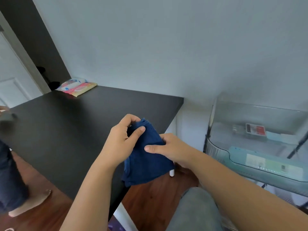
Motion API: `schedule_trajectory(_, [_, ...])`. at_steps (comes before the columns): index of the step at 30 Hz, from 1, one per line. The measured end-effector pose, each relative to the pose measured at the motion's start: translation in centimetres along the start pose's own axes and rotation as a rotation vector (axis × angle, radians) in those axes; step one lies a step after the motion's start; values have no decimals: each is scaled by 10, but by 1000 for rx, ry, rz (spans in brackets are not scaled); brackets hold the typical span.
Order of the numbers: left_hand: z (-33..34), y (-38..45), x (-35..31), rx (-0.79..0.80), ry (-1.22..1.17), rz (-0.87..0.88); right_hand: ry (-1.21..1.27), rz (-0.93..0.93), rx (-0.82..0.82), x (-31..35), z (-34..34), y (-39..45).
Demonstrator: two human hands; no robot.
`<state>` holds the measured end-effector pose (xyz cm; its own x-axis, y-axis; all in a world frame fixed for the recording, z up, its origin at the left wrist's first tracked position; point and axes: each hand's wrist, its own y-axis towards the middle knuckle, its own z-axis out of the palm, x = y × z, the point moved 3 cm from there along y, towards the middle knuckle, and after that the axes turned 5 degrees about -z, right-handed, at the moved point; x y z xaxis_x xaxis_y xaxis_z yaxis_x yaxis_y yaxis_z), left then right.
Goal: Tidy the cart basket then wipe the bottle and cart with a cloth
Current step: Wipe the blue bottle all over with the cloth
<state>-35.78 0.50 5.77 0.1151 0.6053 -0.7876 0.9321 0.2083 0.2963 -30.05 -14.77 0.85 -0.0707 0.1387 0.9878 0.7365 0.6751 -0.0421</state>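
A folded dark blue cloth (146,162) hangs between both hands above the right front corner of the black table (70,130). My left hand (123,140) pinches its upper edge with thumb and fingers. My right hand (171,149) grips its right side, thumb laid across the front. The translucent cart basket (260,165) stands to the right, with a teal box (266,160) and a red-and-white pack (255,129) inside. No bottle is visible.
A pink and white wipes pack (77,86) lies at the table's far left corner. Another person's leg and bare foot (28,202) stand on the wooden floor at the left. My grey-trousered knee (196,209) is below. A grey wall runs behind.
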Motion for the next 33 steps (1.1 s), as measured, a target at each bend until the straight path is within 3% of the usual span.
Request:
schedule_trajectory(9, [123, 35, -89, 321, -371, 147, 195, -104, -422, -2, -103, -109])
schedule_trajectory(16, [231, 54, -140, 541, -435, 165, 654, -144, -646, -19, -168, -173])
schedule_trajectory(19, [260, 69, -137, 589, -213, 154, 861, -158, -804, -28, -195, -197])
schedule_trajectory(21, [275, 78, -125, 669, 69, 170, 947, -178, -892, -34, -212, -211])
schedule_trajectory(28, [315, 89, -69, 956, 953, 190, 1030, -302, -1051, -49, -243, -234])
schedule_trajectory(33, [333, 86, -58, 1105, 1216, 229, 1060, -331, -1083, -64, -251, -238])
